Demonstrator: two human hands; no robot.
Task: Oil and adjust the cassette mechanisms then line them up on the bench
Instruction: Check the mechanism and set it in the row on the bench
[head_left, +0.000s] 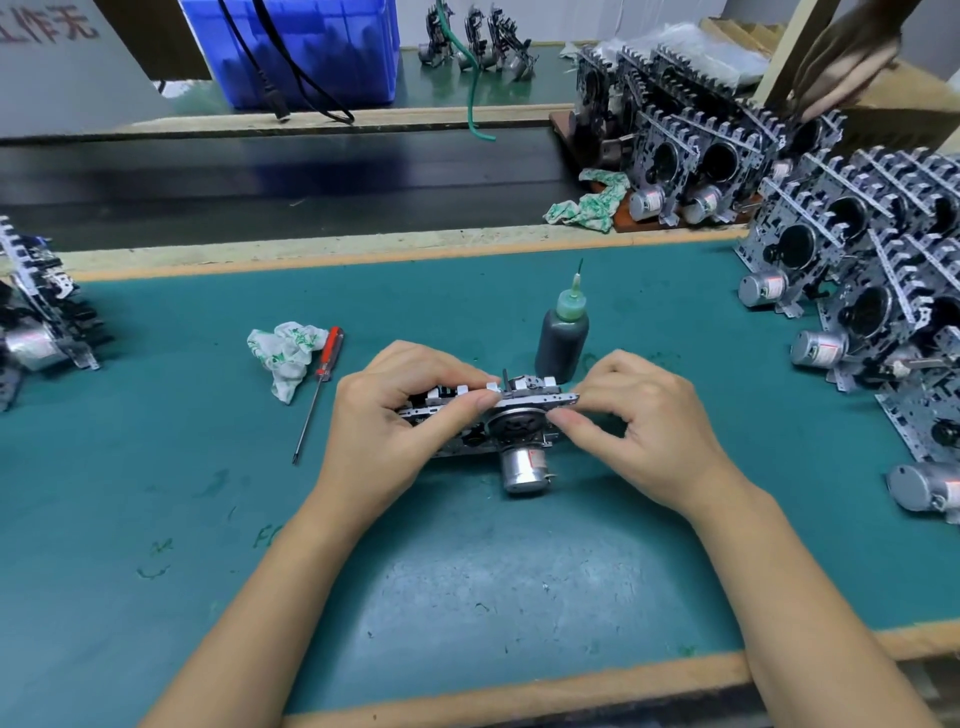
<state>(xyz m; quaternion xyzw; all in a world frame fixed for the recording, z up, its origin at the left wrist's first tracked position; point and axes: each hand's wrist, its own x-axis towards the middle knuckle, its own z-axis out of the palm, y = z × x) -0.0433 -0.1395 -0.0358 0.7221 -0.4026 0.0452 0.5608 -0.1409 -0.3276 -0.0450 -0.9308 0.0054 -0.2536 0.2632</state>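
- My left hand (387, 415) grips the cassette mechanism (498, 423) at mid-bench — thumb on top.
- My right hand (631, 415) pinches its right edge.
- The oil bottle (562, 335) stands just behind.

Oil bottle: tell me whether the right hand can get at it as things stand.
Probably yes. The oil bottle stands upright just behind the right hand with nothing between them, but that hand pinches the cassette mechanism and would have to let go first.
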